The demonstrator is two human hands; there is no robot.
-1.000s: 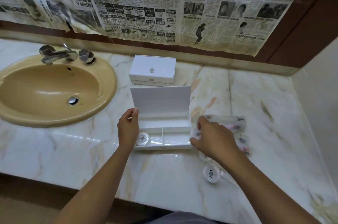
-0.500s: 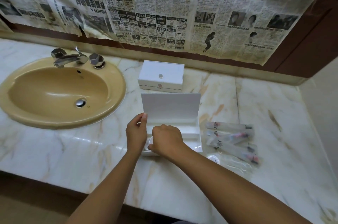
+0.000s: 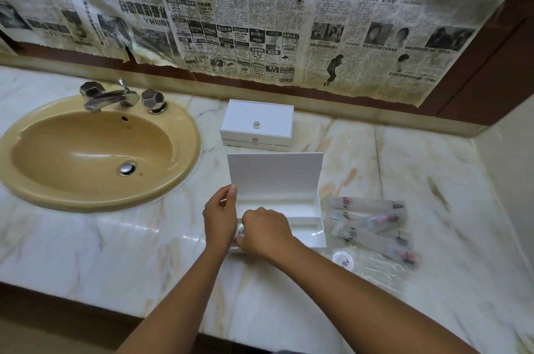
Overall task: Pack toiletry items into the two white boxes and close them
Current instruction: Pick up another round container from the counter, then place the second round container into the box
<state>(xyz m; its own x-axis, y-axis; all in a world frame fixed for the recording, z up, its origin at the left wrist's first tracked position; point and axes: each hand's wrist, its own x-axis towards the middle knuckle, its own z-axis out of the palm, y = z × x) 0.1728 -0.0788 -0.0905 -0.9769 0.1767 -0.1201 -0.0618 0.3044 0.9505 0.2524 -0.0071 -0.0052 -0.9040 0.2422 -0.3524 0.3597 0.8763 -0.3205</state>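
Note:
An open white box (image 3: 320, 228) lies mid-counter with its lid (image 3: 276, 174) standing upright. My left hand (image 3: 219, 219) grips the box's left end, thumb against the lid's edge. My right hand (image 3: 265, 233) is over the left compartment, fingers curled down on a small round white packet (image 3: 240, 230) that shows only partly between my hands. A second white box (image 3: 257, 125) sits closed behind, with a small knob on its lid. To the right of the open box lie several long frosted sachets (image 3: 372, 226) and one round packet (image 3: 343, 258).
A tan oval sink (image 3: 86, 157) with a chrome tap (image 3: 115, 96) fills the left of the marble counter (image 3: 130, 252). Newspaper covers the wall behind. A side wall closes off the counter on the right.
My right hand came from the pile on the right across to the box's left compartment, bringing a round packet. My left hand stays on the box's left end.

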